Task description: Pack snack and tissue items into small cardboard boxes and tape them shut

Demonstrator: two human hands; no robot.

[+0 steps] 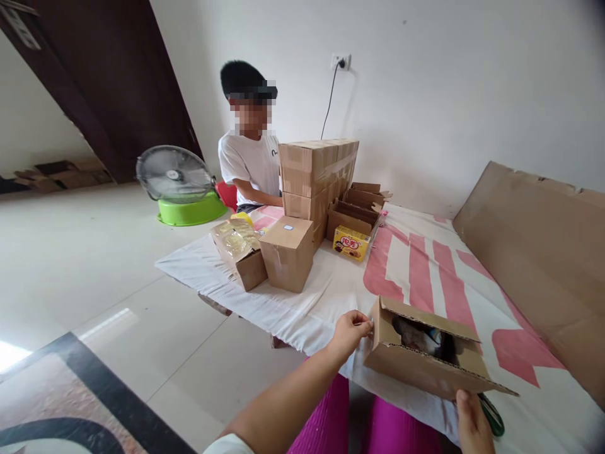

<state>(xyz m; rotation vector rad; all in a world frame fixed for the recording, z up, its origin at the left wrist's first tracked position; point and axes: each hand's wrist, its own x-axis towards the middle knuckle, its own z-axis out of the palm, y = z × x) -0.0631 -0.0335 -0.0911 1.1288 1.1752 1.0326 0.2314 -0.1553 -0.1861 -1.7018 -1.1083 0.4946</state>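
Observation:
An open cardboard box (pixel 425 369) rests on the cloth at the near edge of the table, its long top flaps raised. Inside it sits a dark and whitish thing (pixel 425 340) that I cannot make out. At the box's left end, my left hand (pixel 352 334) is closed, thumb and fingertips pinched against the cardboard. My right hand (pixel 472 422) grips the near right corner, its thumb along the side and its other fingers mostly hidden. Just beside that hand, a dark green rounded object (pixel 492 416) shows in part.
Taped boxes (pixel 321 170) form a stack at the table's far side, a closed box (pixel 287 252) before it. Nearby are a yellow printed box (pixel 350 243) and opened cartons (pixel 357 211). Another person (pixel 250 157) sits beyond. A fan (pixel 174 174) stands left, a cardboard sheet (pixel 534 239) right.

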